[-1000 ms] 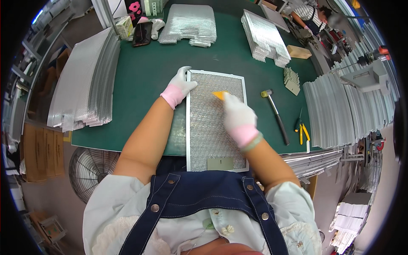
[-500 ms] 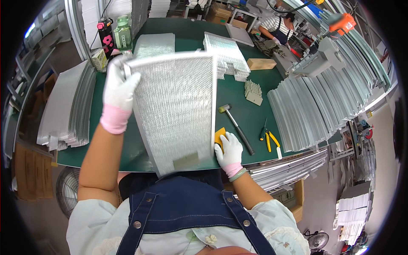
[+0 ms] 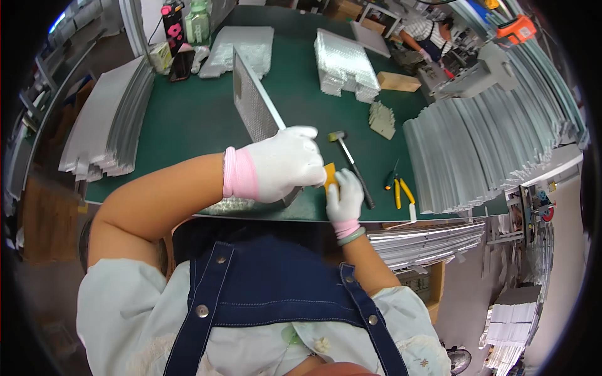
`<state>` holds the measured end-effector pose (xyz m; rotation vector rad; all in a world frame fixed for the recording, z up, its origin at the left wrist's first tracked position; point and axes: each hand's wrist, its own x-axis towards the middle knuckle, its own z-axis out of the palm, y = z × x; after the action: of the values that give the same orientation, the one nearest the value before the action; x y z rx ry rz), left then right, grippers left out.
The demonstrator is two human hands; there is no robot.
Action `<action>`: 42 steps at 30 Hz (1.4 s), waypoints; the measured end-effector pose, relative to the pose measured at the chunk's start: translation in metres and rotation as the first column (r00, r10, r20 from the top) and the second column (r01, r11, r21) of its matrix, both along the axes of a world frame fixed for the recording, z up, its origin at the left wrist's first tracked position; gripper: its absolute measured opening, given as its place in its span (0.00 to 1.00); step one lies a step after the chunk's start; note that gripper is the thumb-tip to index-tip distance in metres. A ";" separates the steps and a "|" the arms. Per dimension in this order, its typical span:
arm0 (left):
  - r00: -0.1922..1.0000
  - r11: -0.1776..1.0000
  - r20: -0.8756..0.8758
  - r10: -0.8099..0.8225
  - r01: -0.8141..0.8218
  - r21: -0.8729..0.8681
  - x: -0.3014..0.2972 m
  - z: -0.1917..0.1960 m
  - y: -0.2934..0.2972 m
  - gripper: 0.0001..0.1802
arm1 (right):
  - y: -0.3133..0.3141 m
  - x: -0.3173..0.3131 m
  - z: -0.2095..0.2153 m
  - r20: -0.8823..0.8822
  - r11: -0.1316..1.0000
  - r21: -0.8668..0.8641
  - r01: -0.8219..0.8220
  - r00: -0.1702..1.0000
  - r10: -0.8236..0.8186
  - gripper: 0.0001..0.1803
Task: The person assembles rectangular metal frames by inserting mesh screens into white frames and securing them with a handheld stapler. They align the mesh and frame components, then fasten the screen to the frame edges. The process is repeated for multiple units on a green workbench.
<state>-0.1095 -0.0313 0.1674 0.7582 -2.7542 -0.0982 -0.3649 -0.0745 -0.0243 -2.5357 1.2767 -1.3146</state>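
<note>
My left hand (image 3: 282, 161), in a white glove with a pink cuff, is closed on the near part of a framed metal mesh panel (image 3: 252, 100). The panel stands tilted on edge over the green table, seen almost edge-on. My right hand (image 3: 346, 199), gloved alike, holds a flat yellow piece (image 3: 330, 173) near the table's front edge; its exact kind cannot be made out. Right beside that hand lies a hammer (image 3: 352, 164) with a dark grip. Yellow-handled pliers (image 3: 402, 190) lie farther right. A bit of silvery mesh (image 3: 231, 205) shows below my left wrist.
Stacked panels (image 3: 103, 122) stand at the left, silvery mesh sheets (image 3: 347, 59) at the back. Long frame strips (image 3: 470, 150) fill the right side. Small beige pieces (image 3: 381, 119), a wooden block (image 3: 399, 81) and a phone (image 3: 181, 66) lie around. A co-worker (image 3: 429, 37) is at the far right.
The panel has turned from facing me to nearly edge-on. My left hand has swung right and nearer, beside my right hand. The right hand stays by the yellow piece.
</note>
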 end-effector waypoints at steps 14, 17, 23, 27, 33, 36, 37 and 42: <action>0.826 0.884 -0.443 0.349 -0.447 -0.137 -0.010 -0.048 0.015 0.23 | -0.096 -0.033 0.009 -0.331 0.893 0.311 0.325 0.918 -0.218 0.13; 0.837 0.879 -0.417 0.356 -0.451 -0.157 -0.011 -0.045 0.012 0.21 | -0.084 -0.036 0.047 -0.148 0.983 0.133 0.124 0.984 -0.104 0.12; 0.855 0.901 -0.401 0.330 -0.412 -0.136 -0.007 -0.046 0.010 0.23 | -0.021 -0.042 0.147 -0.100 0.964 0.106 -0.246 0.962 0.256 0.15; 0.848 0.917 -0.423 0.320 -0.390 -0.088 -0.006 -0.045 0.011 0.26 | -0.004 -0.032 0.179 -0.278 0.918 -0.120 -0.378 0.900 0.335 0.21; 0.774 0.873 -0.570 0.275 -0.450 -0.190 -0.004 -0.050 0.010 0.28 | 0.000 -0.021 0.194 -0.386 0.872 -0.172 -0.458 0.846 0.368 0.26; 0.813 0.895 -0.479 0.330 -0.432 -0.115 -0.004 -0.050 0.011 0.27 | 0.001 -0.018 0.202 -0.411 0.861 -0.211 -0.463 0.841 0.352 0.27; 0.812 0.892 -0.480 0.332 -0.436 -0.121 -0.006 -0.050 0.012 0.26 | 0.002 -0.017 0.206 -0.411 0.856 -0.228 -0.464 0.843 0.347 0.28; 0.819 0.882 -0.473 0.324 -0.443 -0.163 -0.009 -0.048 0.007 0.25 | 0.003 -0.013 0.222 -0.463 0.823 -0.235 -0.517 0.804 0.373 0.29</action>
<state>-0.1182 -0.0238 0.1196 1.0568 -2.0890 0.1676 -0.3774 -0.0719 0.1978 -3.2030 0.3877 -1.0187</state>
